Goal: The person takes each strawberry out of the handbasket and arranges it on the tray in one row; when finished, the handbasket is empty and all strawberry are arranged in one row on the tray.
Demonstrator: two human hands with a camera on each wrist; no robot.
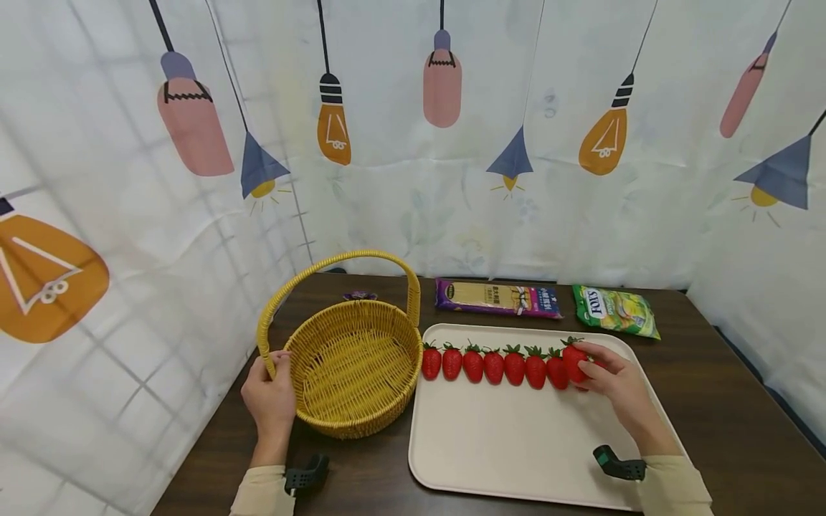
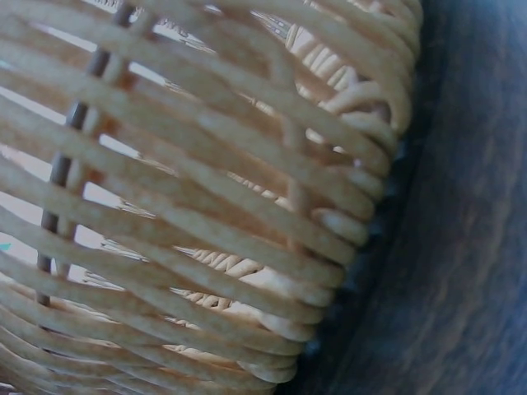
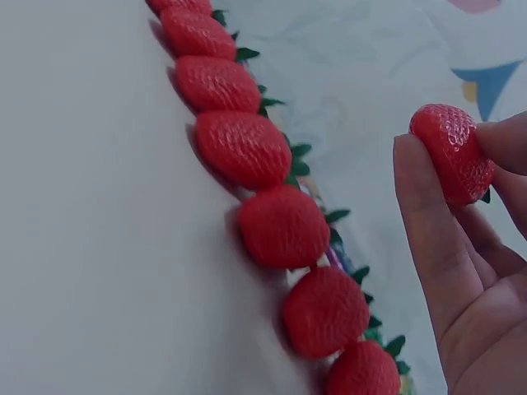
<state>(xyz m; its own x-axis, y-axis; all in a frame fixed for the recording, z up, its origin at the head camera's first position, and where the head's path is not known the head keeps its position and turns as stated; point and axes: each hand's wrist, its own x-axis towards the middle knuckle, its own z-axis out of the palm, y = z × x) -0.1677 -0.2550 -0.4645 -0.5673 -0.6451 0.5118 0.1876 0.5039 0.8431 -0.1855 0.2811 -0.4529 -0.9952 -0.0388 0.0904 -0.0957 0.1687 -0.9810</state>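
Observation:
A yellow wicker basket (image 1: pixel 361 358) with a tall arched handle stands on the left of the table, its inside bare. My left hand (image 1: pixel 271 394) grips the handle near its left base; the left wrist view shows only the woven side (image 2: pixel 189 181) up close. Between thumb and fingers, my right hand (image 1: pixel 616 380) pinches a strawberry (image 3: pixel 453 152) raised above the tray. Several more strawberries (image 1: pixel 493 367) lie side by side in a row along the back of the cream tray (image 1: pixel 503 444), leafy ends toward the far edge.
Behind the tray lie a purple-edged noodle packet (image 1: pixel 497 298) and a green candy bag (image 1: pixel 616 312). A small purple wrapped item (image 1: pixel 359 295) sits behind the basket. The dark wooden table (image 1: pixel 368 476) ends at a printed curtain (image 1: pixel 413 201).

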